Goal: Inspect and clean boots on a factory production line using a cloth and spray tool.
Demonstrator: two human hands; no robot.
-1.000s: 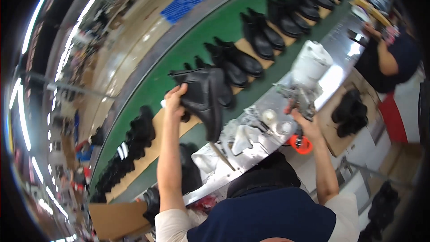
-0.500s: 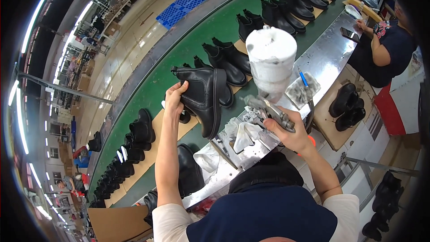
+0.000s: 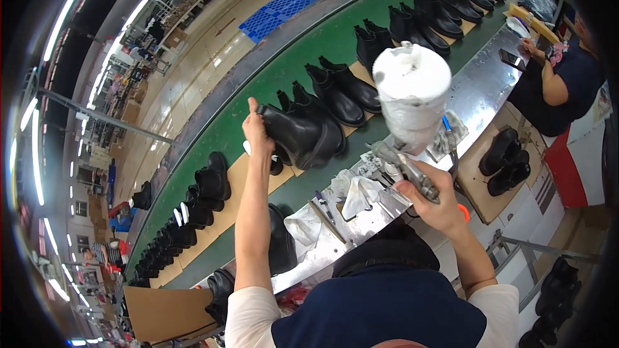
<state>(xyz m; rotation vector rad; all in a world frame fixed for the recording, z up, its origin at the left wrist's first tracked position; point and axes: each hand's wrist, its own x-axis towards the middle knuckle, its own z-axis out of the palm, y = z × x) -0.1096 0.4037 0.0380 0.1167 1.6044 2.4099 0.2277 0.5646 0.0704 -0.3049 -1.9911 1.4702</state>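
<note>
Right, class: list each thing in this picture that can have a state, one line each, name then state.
left hand: closed on the black boot
black boot: lifted off the belt, held up
right hand: closed on the spray gun
spray gun: raised, white cup upright on top
rag: crumpled on the metal bench
boots on green belt: standing in pairs

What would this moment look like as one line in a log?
left hand: holds black boot over green conveyor | right hand: grips spray gun | white rags on bench

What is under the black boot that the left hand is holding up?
Under the black boot lie a tan board and the green belt. The left hand grips its heel. The boot hides part of the board.
</note>
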